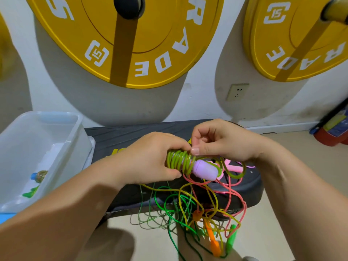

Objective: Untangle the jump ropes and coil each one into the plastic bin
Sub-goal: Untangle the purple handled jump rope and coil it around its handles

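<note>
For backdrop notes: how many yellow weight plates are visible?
2: centre plate above the bench, right plate at upper right. Yellow blur at left edge may be a third.

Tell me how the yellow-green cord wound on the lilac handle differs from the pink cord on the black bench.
The yellow-green cord sits in tight turns around the lilac handle; the pink cord sprawls in loose loops. The left hand grips the yellow-green cord and the right hand pinches it; the pink cord lies on the black bench, tangled among others. Both are thin cords.
</note>
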